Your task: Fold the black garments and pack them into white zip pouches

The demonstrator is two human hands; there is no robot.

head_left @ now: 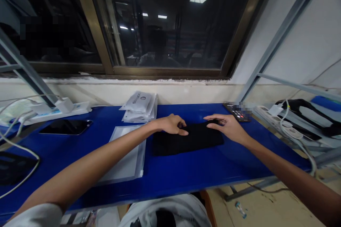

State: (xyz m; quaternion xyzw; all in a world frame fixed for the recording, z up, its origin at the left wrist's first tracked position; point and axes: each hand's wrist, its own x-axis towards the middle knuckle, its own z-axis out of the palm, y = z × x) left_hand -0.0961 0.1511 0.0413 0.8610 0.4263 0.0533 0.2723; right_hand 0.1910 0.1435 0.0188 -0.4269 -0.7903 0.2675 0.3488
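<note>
A folded black cloth (pixel 188 143) lies flat on the blue table in front of me; its exact kind does not show. My left hand (pixel 172 125) is on its far left part, fingers curled and thumb against the fabric, with black cloth between them. At the far right corner, my right hand (pixel 227 127) has its thumb and fingers around the cloth's edge. Some of the fingertips are hidden. Left of the cloth, partly under my left forearm, is a clear zip bag (pixel 130 159).
Packed printed bags (pixel 138 101) are stacked by the wall. A dark phone (pixel 66 127) and a white power strip (pixel 71 109) sit on the left of the blue table (pixel 170 177). Another lit phone (pixel 237 112) lies back right, near cables and a second power strip (pixel 289 127).
</note>
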